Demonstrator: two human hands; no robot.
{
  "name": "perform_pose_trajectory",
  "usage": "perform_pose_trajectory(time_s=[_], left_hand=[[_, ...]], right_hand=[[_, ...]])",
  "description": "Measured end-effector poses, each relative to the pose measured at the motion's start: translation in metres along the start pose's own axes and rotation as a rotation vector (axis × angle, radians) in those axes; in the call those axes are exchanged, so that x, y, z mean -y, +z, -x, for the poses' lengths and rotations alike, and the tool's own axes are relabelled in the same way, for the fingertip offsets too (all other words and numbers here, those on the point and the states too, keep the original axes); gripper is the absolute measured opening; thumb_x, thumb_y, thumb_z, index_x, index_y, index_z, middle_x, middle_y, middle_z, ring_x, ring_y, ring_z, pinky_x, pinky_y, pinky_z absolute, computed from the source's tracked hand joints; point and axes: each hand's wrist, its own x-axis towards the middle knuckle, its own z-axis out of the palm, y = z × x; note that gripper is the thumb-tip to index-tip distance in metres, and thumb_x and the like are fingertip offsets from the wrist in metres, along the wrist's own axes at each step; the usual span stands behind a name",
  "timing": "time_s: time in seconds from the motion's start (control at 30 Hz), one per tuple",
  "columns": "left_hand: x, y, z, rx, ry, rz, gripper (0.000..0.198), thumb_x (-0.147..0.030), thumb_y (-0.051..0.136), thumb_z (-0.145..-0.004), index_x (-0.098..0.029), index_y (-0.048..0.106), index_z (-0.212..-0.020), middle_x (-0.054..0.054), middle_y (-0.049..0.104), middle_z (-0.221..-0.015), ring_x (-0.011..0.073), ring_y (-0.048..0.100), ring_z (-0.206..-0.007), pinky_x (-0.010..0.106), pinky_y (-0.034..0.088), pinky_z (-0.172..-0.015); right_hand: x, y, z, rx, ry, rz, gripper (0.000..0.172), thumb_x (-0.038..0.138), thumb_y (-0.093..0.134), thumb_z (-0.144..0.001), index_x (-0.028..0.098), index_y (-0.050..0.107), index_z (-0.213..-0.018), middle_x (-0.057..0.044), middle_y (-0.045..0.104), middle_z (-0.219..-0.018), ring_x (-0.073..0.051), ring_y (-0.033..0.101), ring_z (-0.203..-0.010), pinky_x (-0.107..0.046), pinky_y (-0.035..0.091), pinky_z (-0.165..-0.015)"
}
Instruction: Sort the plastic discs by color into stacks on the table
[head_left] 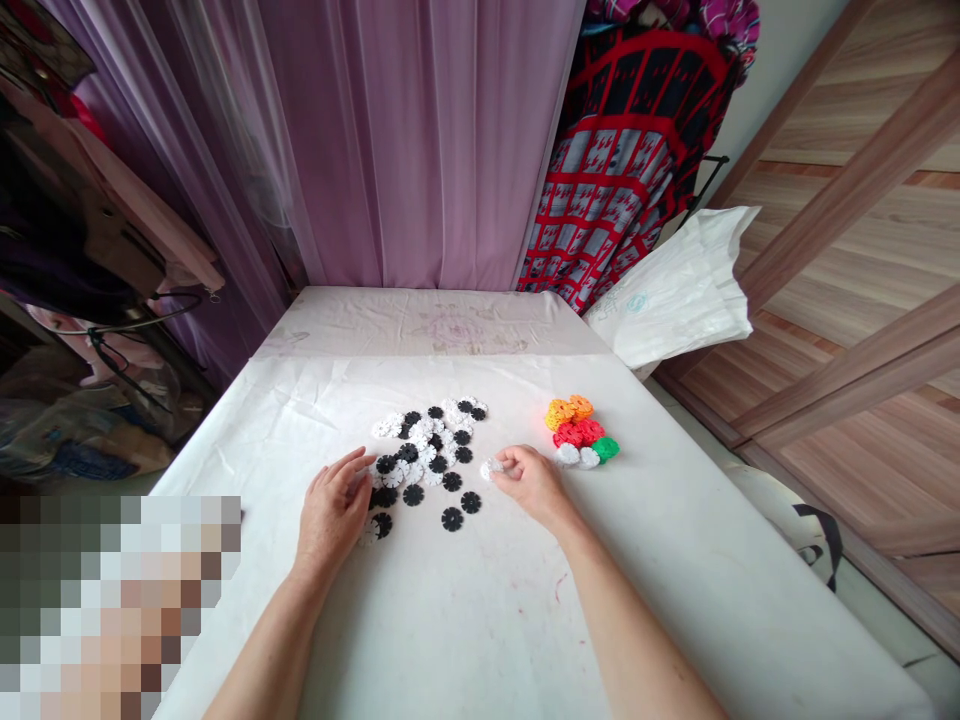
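My right hand (534,487) pinches a white disc (491,468), with the thumb and fingertips drawn together on it. The disc sits just off the right edge of a loose heap of black and white toothed discs (424,450). My left hand (334,505) is beside the heap's near left side, its fingers (352,474) slightly apart and curved, not closed on anything. Their tips reach the heap's edge, though I cannot tell whether they touch a disc. Some black discs (451,518) lie apart from the rest, between my hands and nearer me.

Just beyond my right hand is a small cluster of orange discs (566,410), red discs (577,433), a green disc (604,449) and two white discs (568,454). Everything lies on a table covered by a creased white sheet (480,610), marked with faint stains. A purple curtain (420,150) hangs behind it, a red and black patterned cloth (630,150) to its right. A white plastic bag (675,290) sits by the far corner, and wood-grain panels (847,270) fill the right side. A pixelated patch hides the lower left corner.
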Motion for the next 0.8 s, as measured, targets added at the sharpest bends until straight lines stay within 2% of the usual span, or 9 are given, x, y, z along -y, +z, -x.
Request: perform_pose_trajectory(time_s=[0.2,0.37,0.43,0.5,0.57,0.63,0.73,0.8], left_hand=[[0.000,0.000,0.000,-0.007,0.007,-0.007,0.033,-0.040,0.046,-0.090,-0.026,0.070,-0.107,0.005,0.069,-0.127,0.0252,0.066,-0.103,0.046,0.052,-0.095],[0.000,0.001,0.000,-0.014,0.015,-0.009,0.032,-0.039,0.046,-0.090,-0.027,0.070,-0.107,0.005,0.069,-0.127,0.0250,0.066,-0.103,0.047,0.051,-0.096],[-0.001,0.002,0.000,-0.019,0.019,-0.011,0.032,-0.039,0.047,-0.090,-0.027,0.070,-0.107,0.005,0.069,-0.126,0.0251,0.066,-0.103,0.048,0.051,-0.097],[-0.001,0.002,0.000,-0.023,0.019,-0.012,0.031,-0.039,0.047,-0.090,-0.027,0.070,-0.107,0.005,0.069,-0.125,0.0251,0.066,-0.102,0.048,0.051,-0.098],[-0.001,0.001,0.000,-0.022,0.015,-0.009,0.031,-0.039,0.048,-0.090,-0.027,0.071,-0.107,0.005,0.069,-0.125,0.0250,0.066,-0.102,0.048,0.051,-0.098],[-0.001,0.001,0.000,-0.020,0.013,-0.005,0.031,-0.040,0.047,-0.090,-0.027,0.071,-0.107,0.005,0.070,-0.125,0.0250,0.066,-0.102,0.048,0.051,-0.098],[-0.001,0.000,0.000,-0.016,0.016,-0.002,0.032,-0.039,0.047,-0.091,-0.027,0.070,-0.108,0.005,0.069,-0.125,0.0251,0.066,-0.103,0.048,0.051,-0.098],[-0.002,0.000,0.001,-0.012,0.019,-0.005,0.032,-0.039,0.047,-0.091,-0.027,0.070,-0.108,0.005,0.069,-0.126,0.0254,0.066,-0.104,0.049,0.051,-0.098]], right_hand=[[0.004,0.003,0.002,-0.008,-0.030,0.094,0.017,0.026,0.070,-0.072,0.021,0.069,-0.088,-0.001,0.069,-0.087,-0.014,0.060,-0.069,-0.027,0.048,-0.069],[0.004,-0.001,-0.002,0.034,-0.054,0.117,0.025,0.028,0.071,-0.073,0.022,0.070,-0.098,-0.002,0.069,-0.095,-0.014,0.062,-0.070,-0.029,0.049,-0.073],[0.011,-0.003,-0.014,0.034,-0.064,0.134,0.026,0.030,0.067,-0.080,0.022,0.070,-0.105,-0.004,0.069,-0.103,-0.015,0.064,-0.075,-0.030,0.051,-0.076],[0.023,-0.002,-0.033,0.014,-0.129,0.189,0.030,0.029,0.060,-0.086,0.025,0.068,-0.115,-0.006,0.066,-0.118,-0.018,0.066,-0.092,-0.032,0.051,-0.086],[0.036,0.003,-0.056,0.016,-0.255,0.264,0.038,0.025,0.055,-0.090,0.027,0.063,-0.127,-0.006,0.060,-0.136,-0.021,0.057,-0.120,-0.035,0.046,-0.102],[0.045,0.011,-0.075,0.081,-0.368,0.332,0.042,0.020,0.050,-0.093,0.027,0.060,-0.133,-0.006,0.054,-0.145,-0.021,0.045,-0.135,-0.038,0.038,-0.111],[0.045,0.020,-0.091,0.195,-0.436,0.392,0.039,0.017,0.048,-0.094,0.025,0.065,-0.128,-0.005,0.058,-0.142,-0.020,0.047,-0.135,-0.037,0.037,-0.114],[0.035,0.022,-0.093,0.193,-0.425,0.388,0.036,0.015,0.049,-0.093,0.023,0.069,-0.122,-0.006,0.063,-0.135,-0.019,0.053,-0.129,-0.035,0.038,-0.113]])
